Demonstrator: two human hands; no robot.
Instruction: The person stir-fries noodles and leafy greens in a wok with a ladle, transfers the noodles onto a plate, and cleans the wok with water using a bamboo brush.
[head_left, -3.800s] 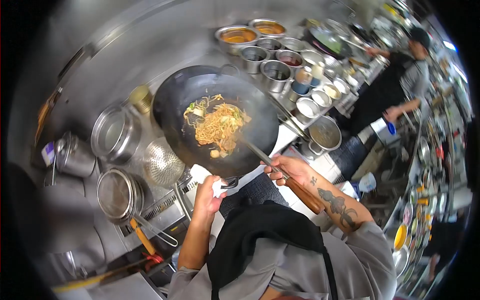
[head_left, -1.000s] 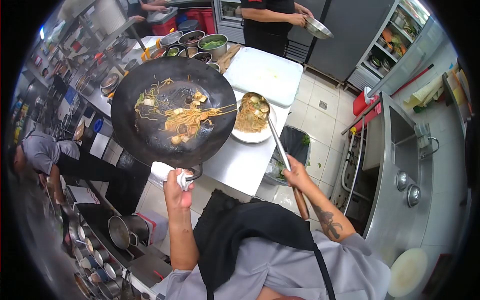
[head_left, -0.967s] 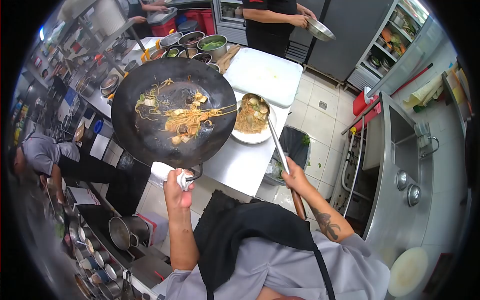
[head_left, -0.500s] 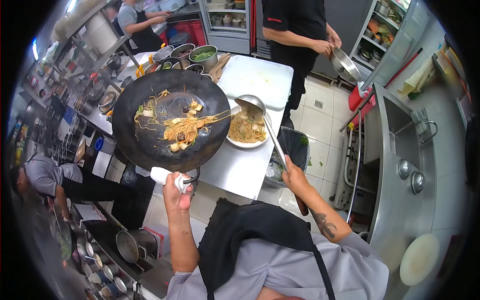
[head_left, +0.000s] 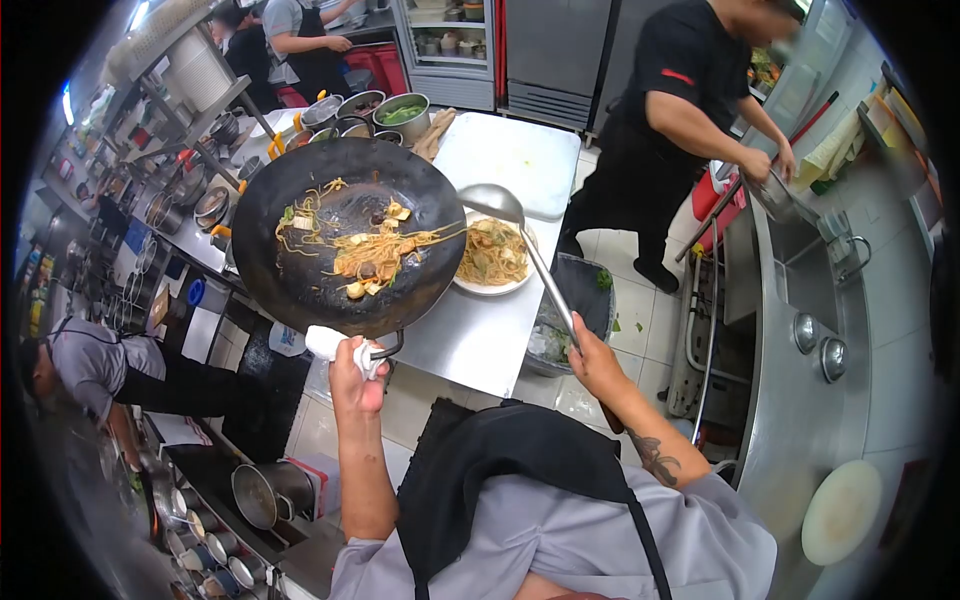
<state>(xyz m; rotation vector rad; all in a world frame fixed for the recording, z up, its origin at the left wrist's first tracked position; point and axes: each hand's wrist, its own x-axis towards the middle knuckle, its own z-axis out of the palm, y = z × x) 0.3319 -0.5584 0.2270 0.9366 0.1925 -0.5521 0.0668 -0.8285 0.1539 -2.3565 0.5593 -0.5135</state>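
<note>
My left hand [head_left: 358, 378] is closed round a white cloth [head_left: 340, 348] at the loop handle of a large black wok [head_left: 345, 300]. Noodles with vegetable and pale chunks [head_left: 372, 258] lie in the wok, some strands reaching toward its right rim. My right hand [head_left: 596, 362] grips the long handle of a metal ladle [head_left: 492, 200]. The ladle's bowl is tilted over the gap between the wok's right edge and a white plate [head_left: 487, 290]. A mound of noodles [head_left: 494, 252] sits on that plate, on the steel table [head_left: 470, 345].
A white cutting board [head_left: 510, 160] lies behind the plate, beside containers of ingredients [head_left: 402, 112]. A bin [head_left: 570, 310] stands right of the table. One person [head_left: 680, 110] holds a metal bowl near the sink [head_left: 810, 290]; another [head_left: 105, 360] bends at the left.
My body has turned from the stove to the table. The ladle has risen off the plate and moved left, leaving noodles there. The person in black has walked right to the sink.
</note>
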